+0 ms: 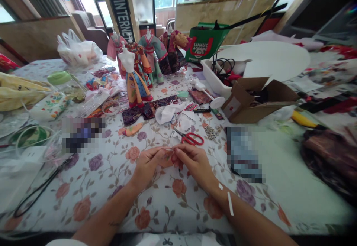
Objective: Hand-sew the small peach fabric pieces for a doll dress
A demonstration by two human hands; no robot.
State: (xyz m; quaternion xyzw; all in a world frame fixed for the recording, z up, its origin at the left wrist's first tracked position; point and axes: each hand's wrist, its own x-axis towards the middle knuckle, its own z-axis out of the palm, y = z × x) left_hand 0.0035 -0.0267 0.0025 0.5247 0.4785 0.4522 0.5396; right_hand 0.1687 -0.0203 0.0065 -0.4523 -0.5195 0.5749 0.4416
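My left hand [147, 163] and my right hand [195, 161] meet over the floral tablecloth [156, 201], fingertips pinched together on a small pale, thin piece [169, 149] that I cannot make out. Both hands are closed in a pinch. Red-handled scissors [192, 138] lie just beyond my right hand. Farther back stand several small dress-form dolls in colourful costumes [135, 78], with fabric scraps [145, 110] and a white cloth piece [167, 113] at their feet.
An open cardboard box [251, 103] and a white bin of cables [216, 82] sit at right, beside a white round board [267, 58] and green bag [205, 45]. Plastic bags, a jar [65, 86] and a black cord [39, 192] crowd the left.
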